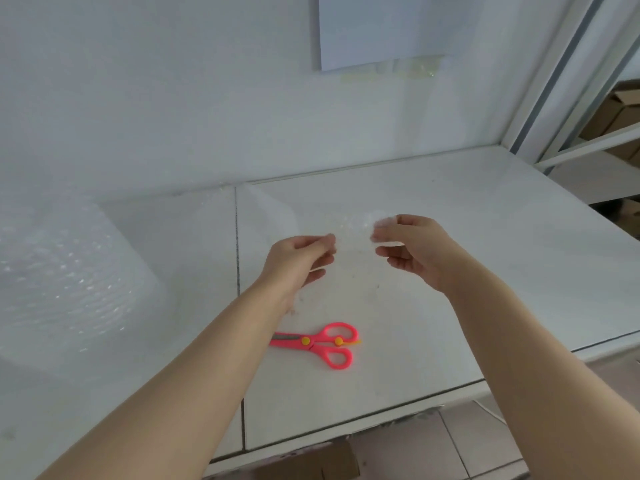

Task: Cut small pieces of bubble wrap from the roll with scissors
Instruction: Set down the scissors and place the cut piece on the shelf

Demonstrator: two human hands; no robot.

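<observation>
A big roll of clear bubble wrap (pixel 65 271) stands at the left of the white table (pixel 485 271). A small clear piece of bubble wrap (pixel 353 233) hangs above the table's middle, held between both hands. My left hand (pixel 301 258) pinches its left edge and my right hand (pixel 412 247) pinches its right edge. Pink scissors (pixel 318 342) with yellow rivets lie shut on the table, below and between my forearms, blades pointing left.
A white wall rises behind the table with a taped sheet of paper (pixel 381 29). Metal shelving with cardboard boxes (pixel 620 116) stands at the right. A cardboard box (pixel 311 462) sits on the tiled floor under the front edge.
</observation>
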